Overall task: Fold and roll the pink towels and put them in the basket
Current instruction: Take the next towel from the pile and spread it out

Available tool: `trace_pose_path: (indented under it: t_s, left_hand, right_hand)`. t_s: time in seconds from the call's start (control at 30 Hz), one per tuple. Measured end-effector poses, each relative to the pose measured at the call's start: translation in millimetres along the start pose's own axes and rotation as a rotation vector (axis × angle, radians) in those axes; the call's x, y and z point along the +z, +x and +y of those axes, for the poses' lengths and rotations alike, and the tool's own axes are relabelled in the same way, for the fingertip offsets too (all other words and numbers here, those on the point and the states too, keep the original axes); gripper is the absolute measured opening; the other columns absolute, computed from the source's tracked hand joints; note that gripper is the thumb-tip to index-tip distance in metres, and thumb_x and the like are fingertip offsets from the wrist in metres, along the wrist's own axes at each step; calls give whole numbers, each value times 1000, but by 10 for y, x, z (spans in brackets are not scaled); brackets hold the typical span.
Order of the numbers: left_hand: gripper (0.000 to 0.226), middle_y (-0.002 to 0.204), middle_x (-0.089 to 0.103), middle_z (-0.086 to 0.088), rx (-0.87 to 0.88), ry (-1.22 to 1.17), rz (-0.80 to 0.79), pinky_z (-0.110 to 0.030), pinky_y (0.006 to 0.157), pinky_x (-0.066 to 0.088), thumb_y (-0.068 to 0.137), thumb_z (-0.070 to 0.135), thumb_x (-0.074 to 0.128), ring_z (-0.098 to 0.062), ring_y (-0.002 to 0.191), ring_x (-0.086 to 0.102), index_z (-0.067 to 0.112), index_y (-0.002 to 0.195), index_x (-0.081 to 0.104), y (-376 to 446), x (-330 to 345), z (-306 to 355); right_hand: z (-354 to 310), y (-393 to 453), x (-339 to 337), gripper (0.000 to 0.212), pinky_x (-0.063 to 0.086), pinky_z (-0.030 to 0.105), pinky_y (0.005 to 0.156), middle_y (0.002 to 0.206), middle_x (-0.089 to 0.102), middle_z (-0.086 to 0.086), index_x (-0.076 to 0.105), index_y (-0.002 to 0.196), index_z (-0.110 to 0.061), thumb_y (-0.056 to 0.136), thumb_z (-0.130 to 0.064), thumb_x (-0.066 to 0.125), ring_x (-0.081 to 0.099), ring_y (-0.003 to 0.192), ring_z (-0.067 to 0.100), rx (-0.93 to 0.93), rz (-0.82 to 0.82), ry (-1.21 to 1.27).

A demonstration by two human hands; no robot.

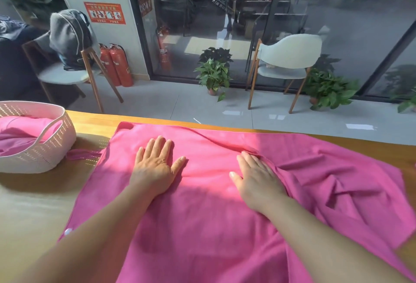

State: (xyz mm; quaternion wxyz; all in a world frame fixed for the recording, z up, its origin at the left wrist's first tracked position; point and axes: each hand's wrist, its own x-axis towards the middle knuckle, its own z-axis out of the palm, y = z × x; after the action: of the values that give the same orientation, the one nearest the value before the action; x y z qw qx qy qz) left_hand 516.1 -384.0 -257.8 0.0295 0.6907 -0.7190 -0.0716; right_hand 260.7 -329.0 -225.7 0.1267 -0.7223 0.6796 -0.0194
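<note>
Hands point(155, 165) flat on pink towel point(202, 215)

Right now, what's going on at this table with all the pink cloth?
A person is smoothing a pink towel spread over the wooden table. The left hand and the right hand both lie flat on it, fingers straight. The towel's right side is wrinkled, and it is not yet folded or rolled. At the left stands a white basket that already holds pink cloth.

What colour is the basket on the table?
The basket is white with small perforations, seen best in the head view.
</note>
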Motion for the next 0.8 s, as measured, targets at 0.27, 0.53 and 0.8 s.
trace_pose_path:
  t_s: [0.27, 0.53, 0.8]
  left_hand:
    - [52, 158, 27, -11, 94, -254, 281, -47, 117, 16, 100, 36, 36, -30, 147, 19, 15, 148, 39, -826, -196, 605]
    - [52, 158, 25, -8, 162, -222, 130, -44, 121, 4, 99, 36, 46, -24, 149, 12, 16, 147, 39, -1636, -65, 1025]
    - [31, 131, 54, -11, -9, -332, 263, -47, 107, 36, 94, 22, 52, -34, 120, 50, 11, 121, 63, -2766, -136, 888]
  right_hand:
    - [-135, -910, -185, 27, 42, 38, 102, 118, 60, 2, 65, 113, -16, 90, -25, 54, 54, 112, 25, -72, 182, 159]
    - [-11, -1481, -142, 24, 37, 34, 103, 118, 57, 2, 63, 112, -15, 94, -20, 49, 50, 112, 22, -147, 130, 135]
    - [-297, -2515, 21, 16, 46, 38, 84, 107, 51, -1, 61, 101, -19, 95, -28, 49, 57, 95, 25, -296, -25, 210]
